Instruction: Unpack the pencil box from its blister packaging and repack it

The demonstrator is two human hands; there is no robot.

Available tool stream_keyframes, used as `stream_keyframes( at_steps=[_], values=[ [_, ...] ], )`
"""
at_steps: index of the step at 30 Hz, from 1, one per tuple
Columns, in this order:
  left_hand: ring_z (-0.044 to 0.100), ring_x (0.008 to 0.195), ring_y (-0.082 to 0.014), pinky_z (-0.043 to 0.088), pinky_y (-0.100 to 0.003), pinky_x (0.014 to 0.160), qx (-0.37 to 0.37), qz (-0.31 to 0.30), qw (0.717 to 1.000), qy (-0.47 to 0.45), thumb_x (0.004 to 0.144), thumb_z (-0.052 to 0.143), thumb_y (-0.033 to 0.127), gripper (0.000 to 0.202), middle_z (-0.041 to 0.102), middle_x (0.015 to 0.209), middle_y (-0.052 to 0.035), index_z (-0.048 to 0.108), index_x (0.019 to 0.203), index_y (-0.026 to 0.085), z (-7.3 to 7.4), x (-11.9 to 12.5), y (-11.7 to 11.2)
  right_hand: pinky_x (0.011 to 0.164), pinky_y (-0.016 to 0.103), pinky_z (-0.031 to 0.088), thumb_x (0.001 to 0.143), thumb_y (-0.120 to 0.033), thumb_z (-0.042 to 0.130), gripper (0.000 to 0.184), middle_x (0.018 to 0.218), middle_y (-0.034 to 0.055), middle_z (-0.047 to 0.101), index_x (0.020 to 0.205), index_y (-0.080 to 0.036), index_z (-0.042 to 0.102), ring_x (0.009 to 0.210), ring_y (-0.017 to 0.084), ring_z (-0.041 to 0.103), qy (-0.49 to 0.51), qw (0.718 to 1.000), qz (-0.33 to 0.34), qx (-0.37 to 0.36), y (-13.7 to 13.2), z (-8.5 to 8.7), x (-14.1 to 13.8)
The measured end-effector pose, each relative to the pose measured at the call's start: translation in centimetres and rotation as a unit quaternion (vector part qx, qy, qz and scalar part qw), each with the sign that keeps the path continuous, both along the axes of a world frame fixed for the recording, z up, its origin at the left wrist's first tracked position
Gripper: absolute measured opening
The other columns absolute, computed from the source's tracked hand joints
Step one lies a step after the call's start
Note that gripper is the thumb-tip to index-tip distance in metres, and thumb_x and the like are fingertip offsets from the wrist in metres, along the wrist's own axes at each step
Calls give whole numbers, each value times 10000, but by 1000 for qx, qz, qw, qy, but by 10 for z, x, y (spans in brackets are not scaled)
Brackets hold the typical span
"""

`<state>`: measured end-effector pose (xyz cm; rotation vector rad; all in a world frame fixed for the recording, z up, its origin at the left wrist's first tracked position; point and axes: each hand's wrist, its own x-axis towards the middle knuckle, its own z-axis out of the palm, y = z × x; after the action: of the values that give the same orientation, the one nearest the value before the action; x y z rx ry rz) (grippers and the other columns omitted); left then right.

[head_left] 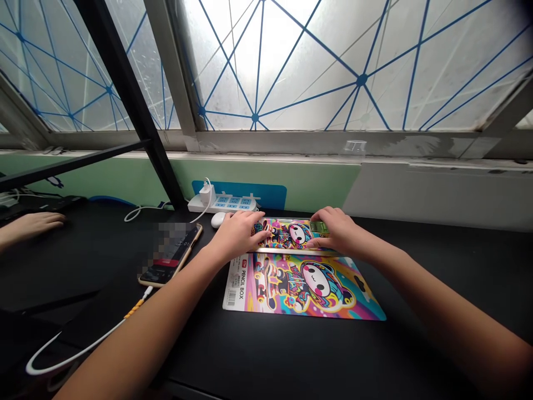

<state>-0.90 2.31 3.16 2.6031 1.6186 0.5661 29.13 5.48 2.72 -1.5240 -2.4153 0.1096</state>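
A colourful pencil box [287, 234] printed with a cartoon figure lies on the black desk [437, 289], at the far edge of a flat printed card marked "PENCIL BOX" [300, 286]. My left hand [237, 233] rests on the box's left end with its fingers curled over it. My right hand [339, 232] holds the box's right end and pinches a small green thing [320, 226] that I cannot make out.
A phone [170, 255] with a cable lies left of my left arm. A white power strip [222, 203] and a small white object [217, 220] sit by the wall. Another person's hand [29, 226] rests at the far left. A black frame post [137, 111] rises behind.
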Motion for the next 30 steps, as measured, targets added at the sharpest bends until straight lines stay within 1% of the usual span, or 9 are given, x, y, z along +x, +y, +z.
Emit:
stream_keyframes(
  at_steps=[5,8,11,15,18,21,24,27,30],
  values=[
    [645,1218,-339,481,-485,1012,4,7,1000,-13,902,712,563,558,721,1290,-109,649,1332,212,5,-5,-1,663,378,503,715,-476,852,449,927,61,690,998,-262,576,863,310,650,9,998,-8,64,-19,-2,-4],
    [705,1053,-301,536,-412,894,11,-3,1000,-28,832,803,530,513,744,1172,-82,694,1226,220,14,-7,-3,718,408,515,762,-368,839,390,933,72,681,1021,-238,578,852,306,647,13,995,-4,102,-33,-3,-7],
    [706,899,-264,537,-362,765,57,-21,998,-5,782,869,449,404,729,1055,-67,716,1066,204,30,-8,-13,843,446,535,879,-302,742,389,1026,108,686,1210,-191,571,925,306,659,37,978,51,201,-52,0,-7],
    [663,925,-260,526,-381,796,198,-92,976,-18,822,849,366,327,696,1011,-78,673,1031,187,42,-8,-55,848,438,573,959,-240,648,431,1093,121,667,1377,-208,549,970,291,661,60,930,125,340,-92,4,3],
    [652,964,-262,526,-420,862,240,-139,960,-34,954,691,344,178,707,1034,-93,659,1076,219,26,-10,-100,849,446,591,930,-211,656,440,1024,74,689,1353,-324,606,952,294,689,88,927,118,345,-130,-5,21],
    [656,1062,-264,517,-440,956,173,-142,974,-35,986,622,243,229,722,1159,-87,632,1212,277,-6,-15,-134,950,509,568,929,-200,609,500,995,34,740,1358,-456,605,976,312,718,90,958,104,252,-165,-24,41],
    [634,1208,-281,526,-439,1016,57,-116,988,-87,980,647,271,323,677,1333,-88,598,1296,311,-28,-23,-149,930,480,597,925,-190,597,540,1017,13,770,1382,-479,594,959,293,744,73,970,152,176,-185,-42,51],
    [530,1385,-317,491,-480,1116,-88,-71,984,-135,906,753,387,550,527,1541,-109,531,1405,323,-31,-26,-153,870,438,631,916,-221,642,474,1141,38,757,1333,-445,627,1010,287,746,104,969,137,180,-190,-49,49],
    [450,1457,-339,458,-523,1150,-180,-51,971,-149,857,796,431,629,537,1533,-103,518,1410,325,-25,-23,-154,858,436,650,884,-362,733,387,1262,85,714,1263,-385,656,1095,313,729,136,971,102,167,-187,-49,44]
  ],
)
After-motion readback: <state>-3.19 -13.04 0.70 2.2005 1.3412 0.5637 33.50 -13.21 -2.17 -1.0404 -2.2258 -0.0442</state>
